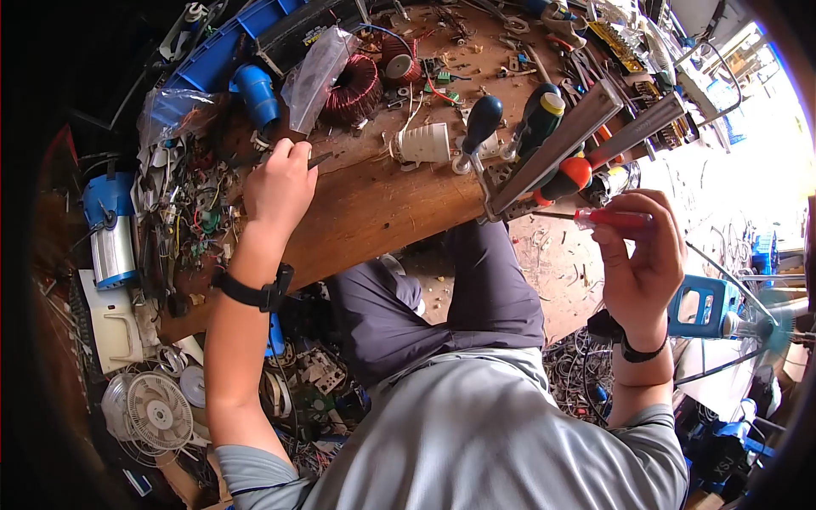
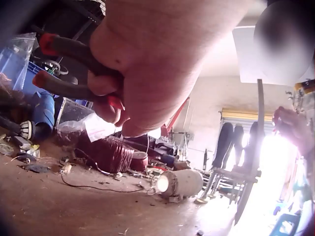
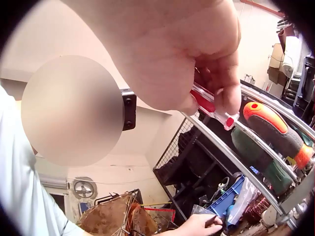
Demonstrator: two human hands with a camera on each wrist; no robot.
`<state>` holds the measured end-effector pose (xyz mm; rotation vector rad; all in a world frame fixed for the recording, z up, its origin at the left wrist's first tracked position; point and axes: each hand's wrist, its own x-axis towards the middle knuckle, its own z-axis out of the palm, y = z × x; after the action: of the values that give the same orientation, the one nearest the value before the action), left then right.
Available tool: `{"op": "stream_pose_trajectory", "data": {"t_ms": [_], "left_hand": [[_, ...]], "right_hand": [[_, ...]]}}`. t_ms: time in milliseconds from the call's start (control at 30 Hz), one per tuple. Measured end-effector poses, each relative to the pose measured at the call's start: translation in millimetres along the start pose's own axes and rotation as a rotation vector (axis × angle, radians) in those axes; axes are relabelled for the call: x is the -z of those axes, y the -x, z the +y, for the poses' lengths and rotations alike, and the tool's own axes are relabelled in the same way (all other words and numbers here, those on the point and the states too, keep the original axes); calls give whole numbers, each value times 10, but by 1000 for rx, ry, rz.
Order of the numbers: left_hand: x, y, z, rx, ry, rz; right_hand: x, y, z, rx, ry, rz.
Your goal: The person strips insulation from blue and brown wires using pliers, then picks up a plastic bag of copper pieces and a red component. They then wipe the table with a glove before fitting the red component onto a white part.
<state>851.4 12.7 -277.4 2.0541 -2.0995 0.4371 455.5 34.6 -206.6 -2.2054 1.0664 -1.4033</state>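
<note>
My left hand grips a pair of pliers with dark grey, red-tipped handles, above the workbench; the palm and fingers hide part of the tool. My right hand pinches a screwdriver by its red and clear handle, thumb on one side and curled fingers on the other. Its thin shaft points left to the foot of a metal tool rack. Standing in that rack are a dark blue handle, a dark green handle and an orange-and-black handle.
A wooden workbench carries a white cylindrical part, copper coils, a plastic bag and a blue cylinder. Loose wires pile at its left. A fan and a blue stool stand lower down.
</note>
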Motion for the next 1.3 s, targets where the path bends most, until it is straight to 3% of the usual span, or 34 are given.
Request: {"op": "stream_pose_trajectory", "data": {"t_ms": [133,200,267,333,400,467,567,667,733,800,867,900,933,1000,1067,1133,1167,1200,1267,1300], "left_hand": [[180,178,16,23,85,59],[213,276,-1,33,182,133],[263,371,-9,54,297,183],[330,475,-7,106,523,268],[360,634,-26,236,722,250],[369,822,-52,491,1204,44],[398,1076,15,689,1696,-61],[296,1239,127,735,1951,-131],[220,1308,192,684,2073,-150],[225,1357,229,627,2198,-154],[183,1416,351,617,2345,-143],[192,1465,395,595,2344,-211],[175,1499,469,570,2380,-223],[111,1591,591,522,2476,-195],[200,1690,630,488,2573,-109],[171,1833,586,438,2519,-81],[200,1905,490,426,2389,-215],[223,1970,405,400,2391,-233],[222,2099,291,132,1882,-210],[49,2243,289,204,1969,-204]], "right_hand": [[-29,8,-38,10,39,23],[-63,-9,-66,-109,29,-93],[-153,15,-3,-55,45,-118],[-324,97,46,-107,35,-11],[-400,244,221,82,239,-20],[-395,231,154,136,345,-3],[-440,268,251,227,473,14],[-459,324,362,228,476,32],[-443,351,223,102,493,36],[-442,512,114,211,490,140],[-724,696,-129,142,243,-164],[-965,707,-343,8,82,-401],[-1194,606,-614,45,43,-568],[-1602,760,-712,-140,-237,-731],[-1749,675,-1019,-240,-102,-891],[-1888,778,-958,-115,-109,-820],[-1918,805,-993,-124,-190,-746],[-1888,813,-996,-127,-177,-726],[-1761,802,-921,-335,-97,-877],[-1809,924,-704,-368,-171,-735]]}}
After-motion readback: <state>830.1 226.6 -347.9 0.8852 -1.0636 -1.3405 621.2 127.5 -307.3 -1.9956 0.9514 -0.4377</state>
